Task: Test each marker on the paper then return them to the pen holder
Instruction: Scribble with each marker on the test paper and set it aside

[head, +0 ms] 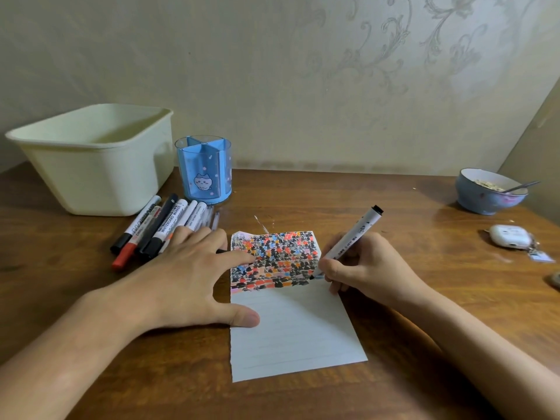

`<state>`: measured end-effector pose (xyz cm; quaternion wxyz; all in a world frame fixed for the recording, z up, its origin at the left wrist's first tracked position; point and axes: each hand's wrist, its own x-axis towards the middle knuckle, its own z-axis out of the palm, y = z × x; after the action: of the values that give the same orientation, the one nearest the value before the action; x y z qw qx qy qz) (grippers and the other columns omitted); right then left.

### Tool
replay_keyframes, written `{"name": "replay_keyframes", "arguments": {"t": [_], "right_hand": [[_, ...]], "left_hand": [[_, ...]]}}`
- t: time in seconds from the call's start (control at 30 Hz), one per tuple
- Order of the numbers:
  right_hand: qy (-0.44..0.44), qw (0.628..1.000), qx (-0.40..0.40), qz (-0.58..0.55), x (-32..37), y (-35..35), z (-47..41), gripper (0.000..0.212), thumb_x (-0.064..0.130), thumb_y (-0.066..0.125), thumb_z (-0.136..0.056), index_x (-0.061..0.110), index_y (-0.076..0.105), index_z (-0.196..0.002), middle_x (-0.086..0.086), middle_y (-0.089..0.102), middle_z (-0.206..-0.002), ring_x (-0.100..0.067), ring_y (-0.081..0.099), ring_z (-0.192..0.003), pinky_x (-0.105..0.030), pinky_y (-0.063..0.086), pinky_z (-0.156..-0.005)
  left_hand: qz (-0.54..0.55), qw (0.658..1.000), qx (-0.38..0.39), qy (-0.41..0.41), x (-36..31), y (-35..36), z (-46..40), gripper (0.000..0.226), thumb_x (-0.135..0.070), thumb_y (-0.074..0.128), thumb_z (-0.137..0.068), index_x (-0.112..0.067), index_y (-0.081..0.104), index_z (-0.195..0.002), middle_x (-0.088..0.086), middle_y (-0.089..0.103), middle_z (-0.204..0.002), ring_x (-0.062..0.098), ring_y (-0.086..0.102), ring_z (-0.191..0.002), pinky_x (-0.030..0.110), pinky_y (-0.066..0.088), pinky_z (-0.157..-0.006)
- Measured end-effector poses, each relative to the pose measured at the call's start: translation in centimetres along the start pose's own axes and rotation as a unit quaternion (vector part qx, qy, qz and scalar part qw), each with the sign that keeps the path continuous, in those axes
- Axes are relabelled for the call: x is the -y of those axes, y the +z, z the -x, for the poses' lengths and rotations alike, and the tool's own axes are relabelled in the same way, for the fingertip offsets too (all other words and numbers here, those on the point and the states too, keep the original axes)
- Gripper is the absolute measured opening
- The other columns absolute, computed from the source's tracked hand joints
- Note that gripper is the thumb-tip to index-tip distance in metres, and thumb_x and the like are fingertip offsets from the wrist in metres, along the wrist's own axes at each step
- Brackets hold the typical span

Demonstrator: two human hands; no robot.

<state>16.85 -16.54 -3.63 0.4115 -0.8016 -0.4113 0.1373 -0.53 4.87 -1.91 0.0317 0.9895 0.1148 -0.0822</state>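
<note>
A lined sheet of paper [291,328] lies on the wooden table; its upper part is covered with coloured and black marks. My right hand [366,268] grips a white marker [351,237], its tip touching the paper's right edge. My left hand [188,277] lies flat with spread fingers, pressing on the paper's left edge. Several capped markers [157,228] lie in a loose pile to the left of the paper. The blue pen holder [203,169] stands behind them with no markers showing in it.
A cream plastic tub [91,159] sits at the back left beside the pen holder. At the right, a blue bowl [488,195] with a spoon stands near the wall, and a white earbud case [510,236] with a keyring lies in front of it.
</note>
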Motion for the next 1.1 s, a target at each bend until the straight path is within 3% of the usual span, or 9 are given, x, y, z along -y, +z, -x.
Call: {"name": "replay_keyframes", "arguments": {"t": [1.1], "right_hand": [[-0.008,1.0,0.004,0.018,0.7,-0.12,0.25,0.006,0.014,0.071,-0.089,0.01,0.066,-0.088,-0.002,0.073,-0.08,-0.012,0.073,-0.064,-0.019,0.055,-0.059]], "left_hand": [[0.001,1.0,0.006,0.003,0.11,0.13,-0.02,0.102,-0.102,0.034,-0.054,-0.06,0.015,-0.145,-0.023,0.024,-0.104,0.008,0.02,-0.102,0.032,0.031,-0.094]]}}
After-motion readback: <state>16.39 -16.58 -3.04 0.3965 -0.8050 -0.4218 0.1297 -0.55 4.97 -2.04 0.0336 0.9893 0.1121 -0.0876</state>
